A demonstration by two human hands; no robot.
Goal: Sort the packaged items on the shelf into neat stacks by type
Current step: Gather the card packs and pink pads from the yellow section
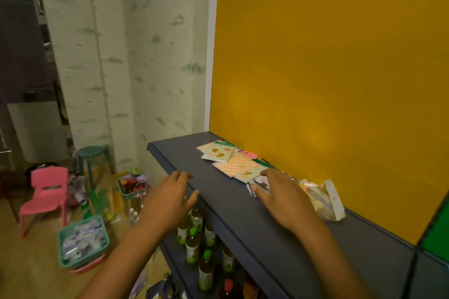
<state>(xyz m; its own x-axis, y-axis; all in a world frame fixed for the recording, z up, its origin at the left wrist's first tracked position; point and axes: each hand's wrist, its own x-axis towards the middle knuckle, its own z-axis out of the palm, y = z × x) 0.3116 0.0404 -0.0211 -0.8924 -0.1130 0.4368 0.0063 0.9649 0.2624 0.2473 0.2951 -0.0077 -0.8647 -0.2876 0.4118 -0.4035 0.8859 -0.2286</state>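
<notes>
Flat packaged items in pink and pale-green wrappers [229, 161] lie scattered on the dark grey shelf [243, 204], against the yellow back panel. Right hand [283, 198] rests on the nearest packets, fingers spread. Left hand [170, 195] hovers at the shelf's front edge, fingers apart, empty.

Two bare arms come up from the bottom — no sleeves, no watch, no rings, no gloves. The left hand [170, 198] and the right hand [283, 198] each show long fingers with short nails.
</notes>
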